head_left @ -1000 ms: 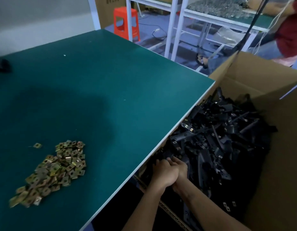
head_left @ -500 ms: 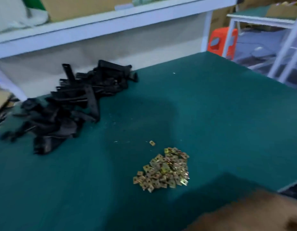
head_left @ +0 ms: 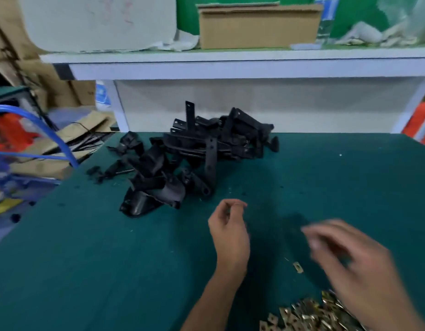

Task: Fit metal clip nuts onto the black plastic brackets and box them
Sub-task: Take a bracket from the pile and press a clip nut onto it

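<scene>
Overhead, a white shelf (head_left: 230, 65) spans the green-matted table (head_left: 87, 259).

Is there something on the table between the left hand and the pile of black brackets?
Nothing visible. The left hand is over bare green mat, and the brackets lie just beyond its fingertips with only open mat in between. The single loose clip nut lies to the hand's right, off that path.

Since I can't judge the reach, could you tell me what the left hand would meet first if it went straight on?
Probably the brackets: the left hand points toward the near edge of that pile, with only bare mat between them.
</scene>
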Tool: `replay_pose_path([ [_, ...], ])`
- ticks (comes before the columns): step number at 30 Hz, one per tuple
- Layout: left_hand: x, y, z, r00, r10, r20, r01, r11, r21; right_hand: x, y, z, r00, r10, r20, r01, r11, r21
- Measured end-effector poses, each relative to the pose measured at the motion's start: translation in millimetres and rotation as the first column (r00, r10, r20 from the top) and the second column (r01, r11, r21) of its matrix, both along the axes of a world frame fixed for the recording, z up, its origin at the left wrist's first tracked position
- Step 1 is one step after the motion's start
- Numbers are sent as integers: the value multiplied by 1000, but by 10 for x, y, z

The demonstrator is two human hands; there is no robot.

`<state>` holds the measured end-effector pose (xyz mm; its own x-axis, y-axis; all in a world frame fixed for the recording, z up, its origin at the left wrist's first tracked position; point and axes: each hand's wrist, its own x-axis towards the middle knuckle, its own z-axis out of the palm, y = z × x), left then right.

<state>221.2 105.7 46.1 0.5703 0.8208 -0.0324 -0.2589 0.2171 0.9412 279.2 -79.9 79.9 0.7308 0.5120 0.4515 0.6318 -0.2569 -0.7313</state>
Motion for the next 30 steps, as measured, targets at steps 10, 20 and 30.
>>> replay_pose_path([
  [10,140,295,-63,990,137,19,-128,961,-246,815,2543,124,390,114,-914,-115,991,74],
  [20,192,277,-34,997,62,45,-50,972,-229,754,2582,273,46,407,-912,-192,900,392],
  [30,74,396,37,792,-335,511,564,724,-399,181,1164,320,667,581,-467,-556,805,208],
])
